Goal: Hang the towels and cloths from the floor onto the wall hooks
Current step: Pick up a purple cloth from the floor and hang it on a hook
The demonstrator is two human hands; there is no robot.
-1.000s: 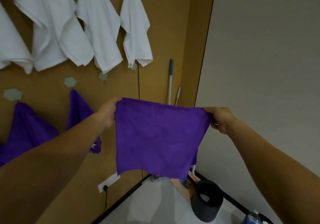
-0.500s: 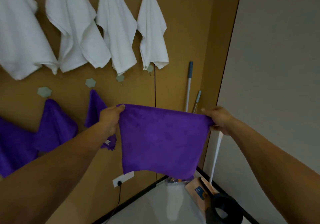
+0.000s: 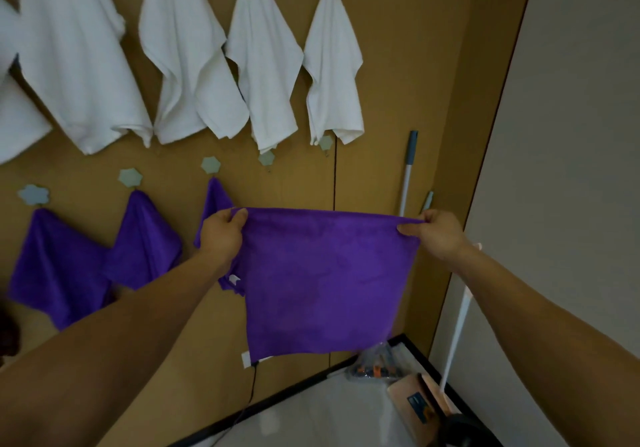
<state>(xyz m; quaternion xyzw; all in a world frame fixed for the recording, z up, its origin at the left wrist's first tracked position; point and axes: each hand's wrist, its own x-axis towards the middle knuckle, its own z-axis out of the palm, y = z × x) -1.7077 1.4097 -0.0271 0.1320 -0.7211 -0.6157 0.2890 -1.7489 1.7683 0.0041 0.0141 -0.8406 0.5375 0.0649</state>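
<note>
I hold a purple cloth (image 3: 325, 280) stretched flat in front of the brown wall. My left hand (image 3: 221, 235) grips its top left corner and my right hand (image 3: 438, 235) grips its top right corner. Several white towels (image 3: 263, 62) hang from the upper row of hooks. On the lower row, purple cloths (image 3: 145, 238) hang from grey flower-shaped hooks. Two lower hooks, one (image 3: 266, 158) above my left hand and another (image 3: 325, 141) to its right, carry nothing.
A mop handle (image 3: 407, 173) leans in the corner beside a pale wall (image 3: 571, 169). On the floor at the lower right lie a bag of small items (image 3: 377, 365), a flat box (image 3: 412, 401) and a dark round object (image 3: 460, 432). A wall socket (image 3: 247, 358) with a cable sits low.
The view has swung left and upward, showing more hung towels and cloths. Both hands still hold the purple cloth spread, now slightly higher and closer to the wall.
</note>
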